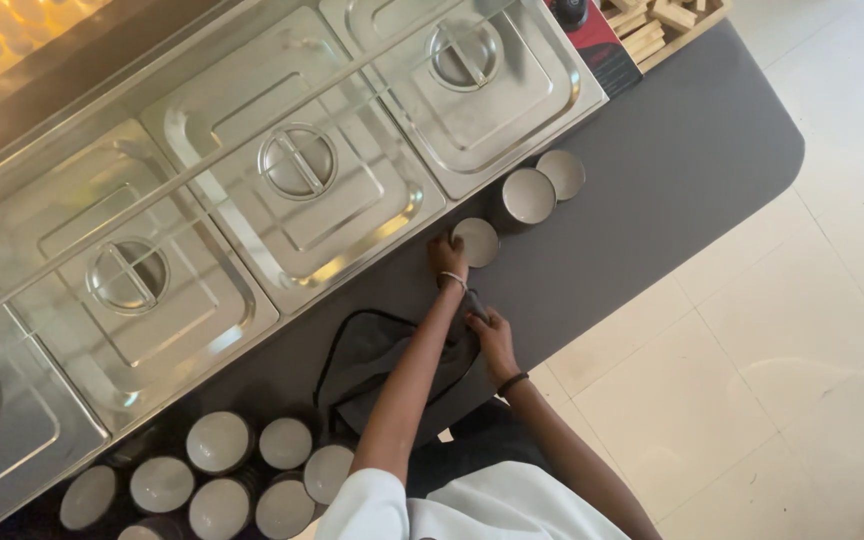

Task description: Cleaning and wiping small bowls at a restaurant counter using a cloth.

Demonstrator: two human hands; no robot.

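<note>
White sleeves [452, 510] sit at the near edge of the view, and both bare forearms reach away from them over a dark grey counter [672, 170]. Reaching farthest, the left hand [446, 256] has its fingers curled on the rim of a small round bowl [477, 241] with a pale inside, which stands on the counter just beside the metal edge of the serving station. To the right of that bowl stand two more small bowls [542, 188], close together. Nearer the body, the right hand [493, 337] is closed around a dark object I cannot identify, just beside a dark cloth [372, 365] that lies crumpled on the counter. At the near left, a cluster of similar bowls [222, 475] stands packed together, pale insides up. Beyond the hands, square steel lids [297, 165] with round recessed handles cover the pans in a row behind a glass guard.
</note>
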